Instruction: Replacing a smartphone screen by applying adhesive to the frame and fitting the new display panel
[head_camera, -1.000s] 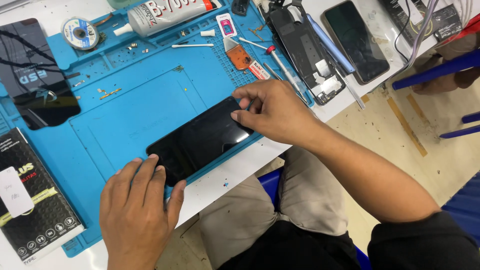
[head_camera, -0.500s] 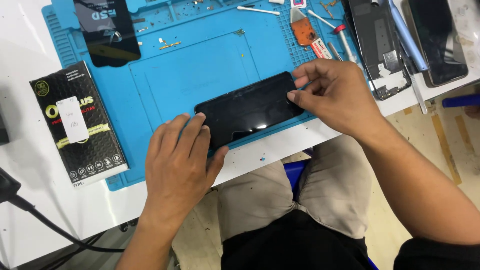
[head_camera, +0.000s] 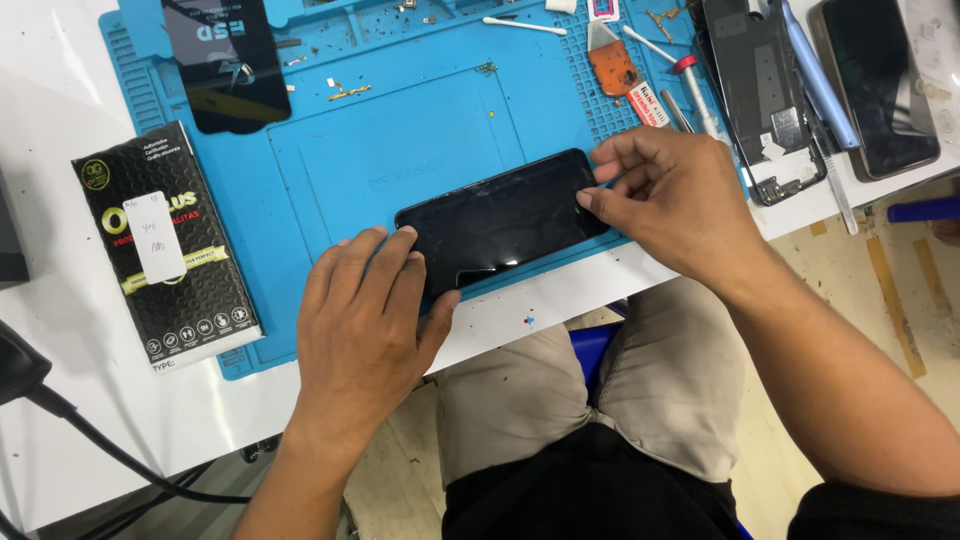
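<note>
Flat black glossy rectangular phone (head_camera: 505, 220), screen up and dark with faint glare, lying slightly tilted with its right end farther, near the front edge of a blue silicone work mat (head_camera: 330, 170), pressed at its left end and pinched at its right.

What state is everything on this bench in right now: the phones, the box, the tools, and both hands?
Black glossy phone: flat on the blue silicone mat, screen dark.
Left hand: fingers resting on the phone's left end.
Right hand: fingertips pinching its right end.
Opened phone body: back off, insides exposed.
Black rectangular cardboard box: closed, lying flat.
White cotton swab: lying loose.
</note>
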